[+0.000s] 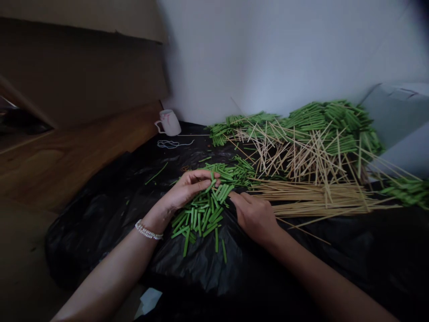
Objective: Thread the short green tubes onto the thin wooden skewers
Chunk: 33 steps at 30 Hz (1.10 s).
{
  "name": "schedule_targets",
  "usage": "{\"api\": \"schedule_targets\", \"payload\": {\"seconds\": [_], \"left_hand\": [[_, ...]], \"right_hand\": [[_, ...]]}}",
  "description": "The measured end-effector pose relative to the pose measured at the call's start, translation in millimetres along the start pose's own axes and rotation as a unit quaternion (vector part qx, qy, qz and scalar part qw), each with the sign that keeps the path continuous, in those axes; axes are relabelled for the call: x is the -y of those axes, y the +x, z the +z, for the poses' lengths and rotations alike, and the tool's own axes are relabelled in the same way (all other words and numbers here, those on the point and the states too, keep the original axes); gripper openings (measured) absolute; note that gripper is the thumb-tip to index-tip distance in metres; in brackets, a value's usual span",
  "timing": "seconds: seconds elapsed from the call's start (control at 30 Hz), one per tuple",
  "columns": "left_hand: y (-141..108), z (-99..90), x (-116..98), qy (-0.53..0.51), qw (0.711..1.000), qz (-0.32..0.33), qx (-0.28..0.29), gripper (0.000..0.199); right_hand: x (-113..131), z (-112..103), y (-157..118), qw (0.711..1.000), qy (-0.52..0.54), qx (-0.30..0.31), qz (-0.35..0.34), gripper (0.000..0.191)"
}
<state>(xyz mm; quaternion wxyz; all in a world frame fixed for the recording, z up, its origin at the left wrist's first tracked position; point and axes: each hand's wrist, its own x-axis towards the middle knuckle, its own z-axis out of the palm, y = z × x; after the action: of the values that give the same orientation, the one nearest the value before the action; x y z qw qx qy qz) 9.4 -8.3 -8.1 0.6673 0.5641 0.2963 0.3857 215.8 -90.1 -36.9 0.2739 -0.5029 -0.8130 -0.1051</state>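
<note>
Between the thumb and fingers of my left hand (189,188) is a short cut piece of green stalk (212,182). My right hand (256,217) is closed on a thin bamboo skewer, mostly hidden by the fingers. A row of green pieces (222,194) sits side by side between the hands, apparently threaded on that skewer. Loose green stalk pieces (197,219) lie heaped beneath both hands on black plastic sheeting (201,268).
Bare bamboo skewers (311,197) lie bundled right of my right hand. Behind them are piled skewers loaded with green pieces (311,117). A white mug (170,123) and tangled string (169,144) are at back left. A cardboard box (83,71) stands left; a wall rises behind.
</note>
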Motion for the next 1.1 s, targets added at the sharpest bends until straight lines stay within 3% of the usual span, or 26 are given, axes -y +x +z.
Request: {"api": "schedule_targets", "payload": {"seconds": [0.27, 1.1], "left_hand": [[5.0, -4.7, 6.7, 0.018, 0.996, 0.033, -0.078, 0.022], [5.9, -2.4, 3.8, -0.015, 0.993, 0.027, -0.116, 0.025]], "right_hand": [[-4.1, 1.6, -0.6, 0.999, 0.030, -0.038, 0.004, 0.032], [-3.3, -1.4, -0.5, 0.998, 0.036, -0.047, 0.036, 0.031]]}}
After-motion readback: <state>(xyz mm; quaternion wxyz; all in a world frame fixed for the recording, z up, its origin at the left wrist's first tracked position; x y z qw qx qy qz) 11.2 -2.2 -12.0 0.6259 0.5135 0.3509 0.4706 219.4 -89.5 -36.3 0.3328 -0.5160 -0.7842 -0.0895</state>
